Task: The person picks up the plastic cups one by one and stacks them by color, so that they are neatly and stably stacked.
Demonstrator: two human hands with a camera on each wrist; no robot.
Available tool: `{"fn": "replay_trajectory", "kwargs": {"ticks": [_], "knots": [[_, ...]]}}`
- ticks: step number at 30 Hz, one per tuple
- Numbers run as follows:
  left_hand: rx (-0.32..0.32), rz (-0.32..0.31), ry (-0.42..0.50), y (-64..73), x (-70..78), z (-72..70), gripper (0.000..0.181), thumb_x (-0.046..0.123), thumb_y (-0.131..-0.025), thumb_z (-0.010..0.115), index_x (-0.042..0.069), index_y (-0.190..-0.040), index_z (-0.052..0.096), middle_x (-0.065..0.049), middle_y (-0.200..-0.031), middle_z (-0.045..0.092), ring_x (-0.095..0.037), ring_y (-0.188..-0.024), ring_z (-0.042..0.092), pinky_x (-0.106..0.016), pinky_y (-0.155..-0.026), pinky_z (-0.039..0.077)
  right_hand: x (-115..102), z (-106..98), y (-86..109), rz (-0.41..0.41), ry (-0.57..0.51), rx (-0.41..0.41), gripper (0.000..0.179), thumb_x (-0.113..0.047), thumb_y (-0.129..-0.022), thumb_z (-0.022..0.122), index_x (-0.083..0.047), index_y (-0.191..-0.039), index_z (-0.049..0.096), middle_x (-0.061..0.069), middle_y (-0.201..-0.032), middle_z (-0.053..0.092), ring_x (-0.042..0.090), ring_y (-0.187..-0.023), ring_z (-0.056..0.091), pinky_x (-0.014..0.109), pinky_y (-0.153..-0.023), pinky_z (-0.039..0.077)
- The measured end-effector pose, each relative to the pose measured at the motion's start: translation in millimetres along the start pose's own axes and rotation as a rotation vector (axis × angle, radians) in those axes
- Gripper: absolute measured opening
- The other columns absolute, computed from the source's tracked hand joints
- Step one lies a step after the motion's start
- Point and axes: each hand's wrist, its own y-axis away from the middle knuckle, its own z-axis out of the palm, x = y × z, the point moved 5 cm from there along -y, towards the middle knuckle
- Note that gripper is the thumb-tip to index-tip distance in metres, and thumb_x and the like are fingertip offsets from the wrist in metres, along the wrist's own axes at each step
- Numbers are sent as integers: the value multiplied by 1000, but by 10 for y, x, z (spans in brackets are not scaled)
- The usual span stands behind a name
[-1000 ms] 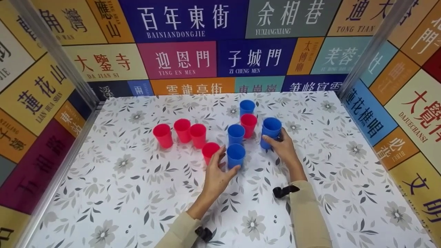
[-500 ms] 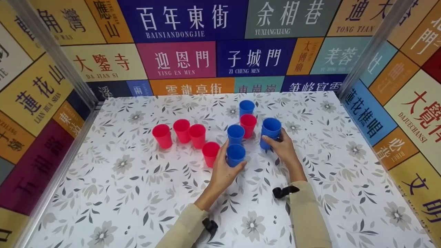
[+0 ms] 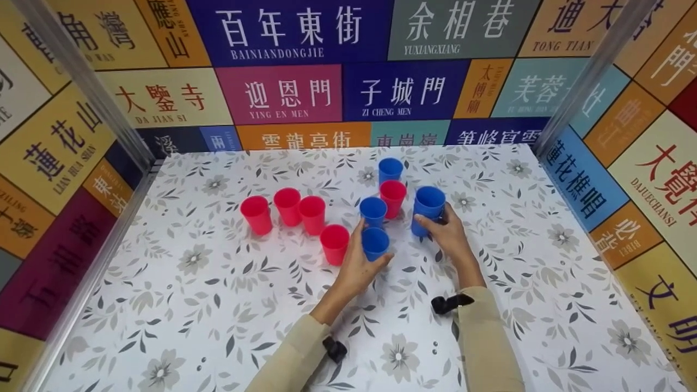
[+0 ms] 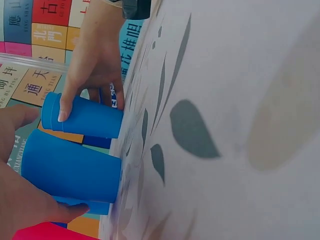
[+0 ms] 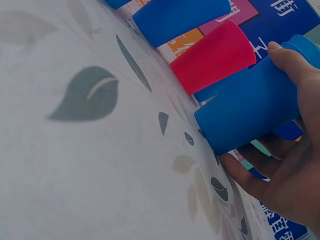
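Note:
My left hand (image 3: pixel 359 269) curls round the nearest blue cup (image 3: pixel 375 243), fingers on its left side and thumb on its right. In the left wrist view that blue cup (image 4: pixel 70 167) stands upright, its base at the table. My right hand (image 3: pixel 449 234) grips a nested stack of blue cups (image 3: pixel 427 209) standing on the table; a second rim shows in the right wrist view on the blue stack (image 5: pixel 255 105). Just behind the left hand's cup is another blue cup (image 3: pixel 372 211). Beyond it stand a red cup (image 3: pixel 392 200) and a farther blue cup (image 3: pixel 390 170).
Several red cups stand upright on the left, including a leftmost red cup (image 3: pixel 256 216) and a red cup (image 3: pixel 334 245) close beside my left hand. A white leaf-patterned tabletop (image 3: pixel 218 321) lies beneath. Sign-printed panels (image 3: pixel 294 92) wall the back and sides.
My left hand has moved right from between the red and blue cups and closed round the nearest blue cup, which has shifted slightly right. The right hand stays on its stack.

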Motion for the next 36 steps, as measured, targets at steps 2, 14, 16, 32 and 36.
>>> {"fn": "replay_trajectory", "kwargs": {"ticks": [2, 14, 16, 32, 36], "knots": [[9, -19, 22, -11, -8, 1, 94, 25, -90, 74, 10, -160, 14, -17, -161, 33, -35, -151, 31, -54, -122, 30, 2, -3, 1, -6, 3, 2, 86, -45, -85, 78, -15, -153, 35, 23, -150, 47, 38, -139, 47, 52, -111, 43], [115, -84, -52, -20, -21, -6, 71, 18, -85, 79, 3, -143, 39, -24, -142, 54, -38, -134, 52, -50, -114, 42, 7, -9, 13, -16, 24, -1, 84, -43, -87, 76, -13, -154, 34, 21, -151, 46, 37, -142, 44, 52, -116, 38], [119, -68, -51, -17, -1, -1, 70, 18, -84, 80, 2, -140, 41, -24, -141, 55, -39, -133, 53, -50, -114, 43, 7, -14, 14, -18, 28, 0, 84, -43, -88, 75, -12, -154, 33, 21, -152, 46, 37, -142, 44, 52, -118, 36], [58, -44, -27, -179, 393, 127, 72, 26, -82, 82, 7, -142, 46, -17, -142, 55, -33, -130, 55, -47, -111, 46, 23, -3, 14, -17, 35, 8, 88, -49, -85, 76, -14, -154, 34, 21, -152, 45, 38, -142, 44, 53, -117, 37], [54, -5, -40, -231, 527, 152, 70, 27, -80, 83, 6, -139, 50, -16, -138, 57, -31, -127, 57, -45, -110, 48, 10, -6, 10, -33, 21, 11, 86, -48, -85, 76, -14, -153, 35, 21, -151, 47, 37, -141, 45, 52, -117, 38]]}}
